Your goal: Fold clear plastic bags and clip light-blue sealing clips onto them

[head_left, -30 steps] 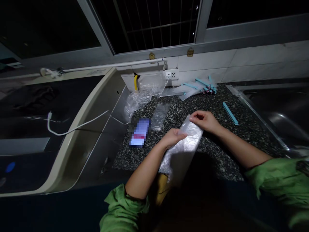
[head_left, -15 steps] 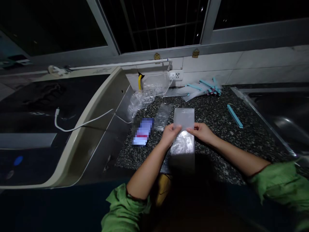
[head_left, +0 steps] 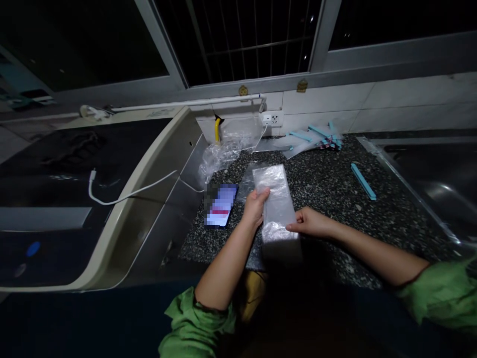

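A long, shiny, translucent plastic bag is held between my two hands above the dark speckled counter. My left hand grips its left edge, with the thumb lying on the front. Lower down on the right edge, my right hand pinches the plastic between thumb and fingers. Below the hands the bag's lower part falls into shadow. Left of my left hand lies a phone with its screen lit and blurred. Another clear plastic piece lies flat, partly behind the bag.
Light-blue strips with clear plastic lie by the wall; a single light-blue strip is at right. Crumpled clear plastic sits at the back. A sink borders the right, a large appliance with a white cable the left.
The upper part of the bag has shifted left and now tilts. My right hand has slid down toward me along its right edge; my left hand has moved slightly left.
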Available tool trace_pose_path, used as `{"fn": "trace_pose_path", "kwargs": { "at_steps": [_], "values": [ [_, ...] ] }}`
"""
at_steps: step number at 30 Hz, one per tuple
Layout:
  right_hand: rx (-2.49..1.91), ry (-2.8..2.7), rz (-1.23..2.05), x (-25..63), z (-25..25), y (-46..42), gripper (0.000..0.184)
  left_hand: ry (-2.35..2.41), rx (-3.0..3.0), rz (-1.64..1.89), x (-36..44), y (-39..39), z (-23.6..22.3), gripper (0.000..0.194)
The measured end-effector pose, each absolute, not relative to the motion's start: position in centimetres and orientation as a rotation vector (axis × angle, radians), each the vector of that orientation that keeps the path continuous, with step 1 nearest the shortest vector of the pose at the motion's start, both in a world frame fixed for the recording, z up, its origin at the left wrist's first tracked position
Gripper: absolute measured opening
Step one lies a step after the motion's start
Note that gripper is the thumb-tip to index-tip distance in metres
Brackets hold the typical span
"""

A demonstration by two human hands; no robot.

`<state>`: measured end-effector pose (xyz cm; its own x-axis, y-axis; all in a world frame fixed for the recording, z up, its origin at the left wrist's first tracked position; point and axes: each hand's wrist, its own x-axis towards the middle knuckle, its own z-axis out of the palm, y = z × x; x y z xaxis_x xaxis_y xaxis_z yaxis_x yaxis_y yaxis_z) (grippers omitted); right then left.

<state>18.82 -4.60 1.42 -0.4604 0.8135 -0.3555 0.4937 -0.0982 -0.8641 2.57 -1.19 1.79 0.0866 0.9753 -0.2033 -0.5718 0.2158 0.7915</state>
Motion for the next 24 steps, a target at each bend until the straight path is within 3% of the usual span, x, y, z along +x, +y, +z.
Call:
{"fn": "trace_pose_path", "kwargs": {
  "at_steps": [8,12,15,20,24],
  "values": [
    [-1.543,-2.205,1.304,20.3,2.1,-4.0,0.04,0.93,0.637,1.243,2.3,-1.1,1.9,0.038],
    [-2.085,-2.055,0.546,24.7,4.5,-1.3,0.036,0.975,0.636,1.168,2.4,-1.3,1.9,0.036],
    [-2.489,-1.841,0.2,28.6,6.2,0.1,0.038,0.958,0.645,1.121,2.5,-1.4,2.0,0.036],
    [-2.805,-1.576,0.117,31.8,7.0,0.4,0.055,0.957,0.689,1.097,2.7,-1.5,1.9,0.036],
    [-2.882,-1.544,0.195,32.2,6.5,0.5,0.055,0.981,0.73,1.061,2.7,-1.4,1.4,0.033]
  ]
}}
